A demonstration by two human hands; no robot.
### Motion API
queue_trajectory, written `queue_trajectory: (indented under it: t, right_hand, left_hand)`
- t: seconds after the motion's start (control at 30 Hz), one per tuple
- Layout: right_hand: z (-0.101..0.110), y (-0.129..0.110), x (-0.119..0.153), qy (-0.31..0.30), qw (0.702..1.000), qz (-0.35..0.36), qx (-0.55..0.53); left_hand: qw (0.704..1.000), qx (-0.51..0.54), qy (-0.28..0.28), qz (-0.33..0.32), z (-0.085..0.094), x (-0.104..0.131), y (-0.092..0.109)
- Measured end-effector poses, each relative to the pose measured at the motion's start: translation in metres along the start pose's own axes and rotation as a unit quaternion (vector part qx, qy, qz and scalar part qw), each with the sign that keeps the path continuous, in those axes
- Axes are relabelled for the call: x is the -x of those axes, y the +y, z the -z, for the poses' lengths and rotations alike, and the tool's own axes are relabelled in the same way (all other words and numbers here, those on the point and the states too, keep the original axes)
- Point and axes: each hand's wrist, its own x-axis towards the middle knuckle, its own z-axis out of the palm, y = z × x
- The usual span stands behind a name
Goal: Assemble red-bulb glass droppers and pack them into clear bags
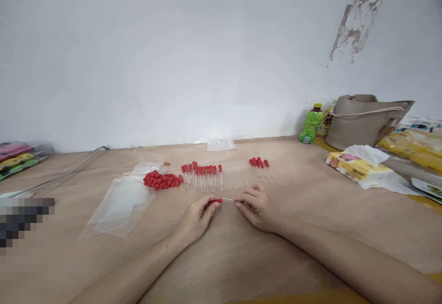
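Between thumb and fingers, my left hand pinches a red rubber dropper bulb. My right hand grips the far end of a clear glass dropper tube, whose near end meets the bulb's mouth. How deep the tube sits in the bulb I cannot tell. Just beyond my hands lies a row of droppers with red bulbs, and beside it plain glass tubes. Loose red bulbs are heaped on the left. Several more bulbed droppers lie apart on the right.
Clear plastic bags lie flat at left, near a grey cable. On the right stand a tissue box, a green bottle and a grey-brown bag. A wall rises behind the table.
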Motion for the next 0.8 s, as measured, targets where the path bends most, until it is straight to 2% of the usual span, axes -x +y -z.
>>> queue_trajectory:
  t: [0.13,0.33,0.57,0.8]
  right_hand:
    - [-0.001,0.000,0.000,-0.009,1.000,0.009,-0.009]
    - [0.001,-0.002,-0.004,-0.054,0.998,0.002,-0.031]
    - [0.008,0.005,-0.005,-0.104,0.994,0.026,-0.010]
    - [0.007,-0.002,-0.003,-0.044,0.991,0.077,0.103]
  left_hand:
    - [0.999,0.033,-0.005,0.012,-0.003,0.000,-0.003]
    - [0.999,0.047,-0.004,0.003,-0.003,-0.001,-0.007]
    - [0.999,-0.021,-0.042,-0.015,-0.001,0.003,-0.004]
    - [0.995,-0.072,-0.033,-0.053,0.000,0.003,0.003]
